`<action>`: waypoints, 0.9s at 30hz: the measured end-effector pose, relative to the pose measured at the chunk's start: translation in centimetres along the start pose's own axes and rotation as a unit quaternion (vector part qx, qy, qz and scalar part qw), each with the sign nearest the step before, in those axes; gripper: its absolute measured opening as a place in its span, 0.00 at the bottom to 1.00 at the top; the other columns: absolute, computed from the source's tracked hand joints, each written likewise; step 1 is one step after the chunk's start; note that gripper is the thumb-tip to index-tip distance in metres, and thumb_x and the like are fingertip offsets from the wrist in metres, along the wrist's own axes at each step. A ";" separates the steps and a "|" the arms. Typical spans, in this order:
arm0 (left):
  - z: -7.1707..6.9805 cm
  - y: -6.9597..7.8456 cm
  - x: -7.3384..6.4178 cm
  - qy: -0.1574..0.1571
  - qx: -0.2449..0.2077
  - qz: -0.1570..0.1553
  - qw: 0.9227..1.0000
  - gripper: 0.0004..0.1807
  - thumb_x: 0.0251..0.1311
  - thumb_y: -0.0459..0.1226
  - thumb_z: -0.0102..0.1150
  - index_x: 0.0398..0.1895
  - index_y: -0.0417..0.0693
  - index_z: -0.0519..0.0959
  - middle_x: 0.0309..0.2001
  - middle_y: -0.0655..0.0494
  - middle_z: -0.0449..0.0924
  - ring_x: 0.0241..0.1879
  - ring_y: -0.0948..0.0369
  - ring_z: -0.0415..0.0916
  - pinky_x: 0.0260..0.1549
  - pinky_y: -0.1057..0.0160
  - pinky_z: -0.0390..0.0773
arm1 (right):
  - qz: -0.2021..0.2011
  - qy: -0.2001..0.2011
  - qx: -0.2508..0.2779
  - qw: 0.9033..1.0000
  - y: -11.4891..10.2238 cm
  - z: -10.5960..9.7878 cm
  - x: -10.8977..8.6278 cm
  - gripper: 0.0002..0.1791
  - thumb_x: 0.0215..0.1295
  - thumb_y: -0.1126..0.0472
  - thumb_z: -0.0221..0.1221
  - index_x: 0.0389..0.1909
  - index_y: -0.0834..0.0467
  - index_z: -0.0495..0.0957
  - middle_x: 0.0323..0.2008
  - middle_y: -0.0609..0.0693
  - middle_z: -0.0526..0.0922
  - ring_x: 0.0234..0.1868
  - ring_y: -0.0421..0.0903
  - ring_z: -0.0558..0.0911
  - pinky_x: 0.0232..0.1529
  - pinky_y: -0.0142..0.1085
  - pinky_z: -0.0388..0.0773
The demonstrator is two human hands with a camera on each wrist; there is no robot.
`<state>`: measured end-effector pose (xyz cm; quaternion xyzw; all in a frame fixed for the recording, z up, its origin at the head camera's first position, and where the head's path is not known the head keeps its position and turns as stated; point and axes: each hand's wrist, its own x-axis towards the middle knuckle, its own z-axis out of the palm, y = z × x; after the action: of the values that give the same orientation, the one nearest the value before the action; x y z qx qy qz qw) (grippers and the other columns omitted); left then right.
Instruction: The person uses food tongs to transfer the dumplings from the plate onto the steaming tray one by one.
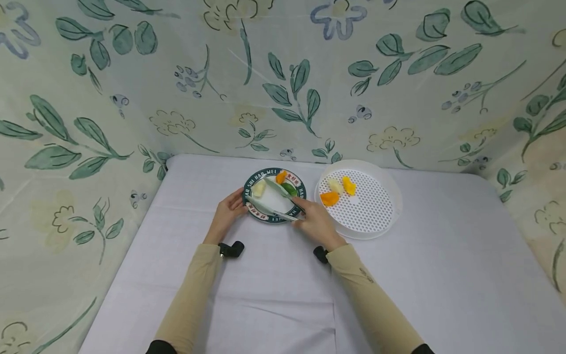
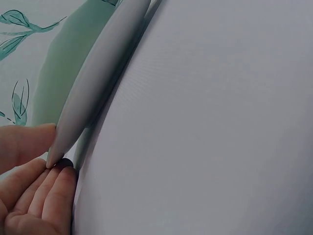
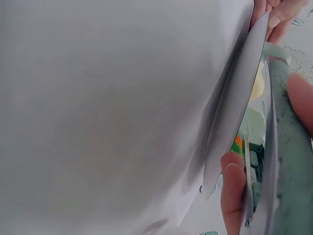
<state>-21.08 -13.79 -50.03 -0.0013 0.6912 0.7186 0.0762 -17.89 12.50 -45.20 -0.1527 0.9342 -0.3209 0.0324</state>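
Note:
A round plate (image 1: pixel 270 221) with a dark green patterned rim lies on the white cloth. My left hand (image 1: pixel 227 214) pinches its left edge, thumb on top and fingers beneath, as the left wrist view shows. On the plate are a pale yellow piece (image 1: pixel 258 189), an orange piece (image 1: pixel 281 177) and a green piece (image 1: pixel 289 189). Pale green tongs (image 1: pixel 261 205) are gripped in my right hand (image 1: pixel 319 222) between thumb and fingers. Their two arms are spread over the plate, pointing left, with the pale yellow piece close to the tips.
Right of the plate stands a round white perforated tray (image 1: pixel 364 211). It bears an orange piece (image 1: pixel 329 198), a bright yellow piece (image 1: pixel 349 186) and a pale yellow piece (image 1: pixel 335 185). Behind the table hangs a leaf-patterned curtain (image 1: pixel 283 123).

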 end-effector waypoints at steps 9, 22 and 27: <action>0.0 -0.1 0.2 0.001 -0.004 -0.008 1.000 0.36 0.57 0.19 0.55 0.70 0.38 0.60 0.68 0.41 0.61 0.65 0.53 0.64 0.59 0.71 0.70 | -0.009 0.008 -0.015 1.000 -0.1 0.2 0.5 0.33 0.53 0.64 0.67 0.63 0.61 0.72 0.54 0.55 0.79 0.34 0.46 0.74 0.38 0.38 0.77; 0.0 -0.2 0.3 0.002 -0.004 -0.011 1.000 0.36 0.57 0.19 0.55 0.70 0.38 0.60 0.68 0.41 0.61 0.65 0.53 0.63 0.59 0.71 0.69 | -0.028 0.014 -0.019 0.999 0.1 0.2 0.1 0.31 0.56 0.66 0.66 0.62 0.60 0.72 0.54 0.56 0.79 0.34 0.46 0.75 0.38 0.37 0.78; 0.0 -0.1 0.2 0.001 -0.008 -0.005 1.000 0.36 0.57 0.19 0.54 0.70 0.37 0.60 0.68 0.40 0.61 0.65 0.53 0.63 0.59 0.71 0.69 | -0.042 0.014 -0.001 0.999 0.3 0.0 -0.3 0.30 0.56 0.68 0.64 0.63 0.60 0.72 0.57 0.56 0.77 0.37 0.47 0.75 0.42 0.38 0.78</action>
<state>-21.26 -13.79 -50.16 -0.0064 0.6854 0.7238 0.0792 -17.67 12.82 -45.39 -0.1878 0.9275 -0.3232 0.0059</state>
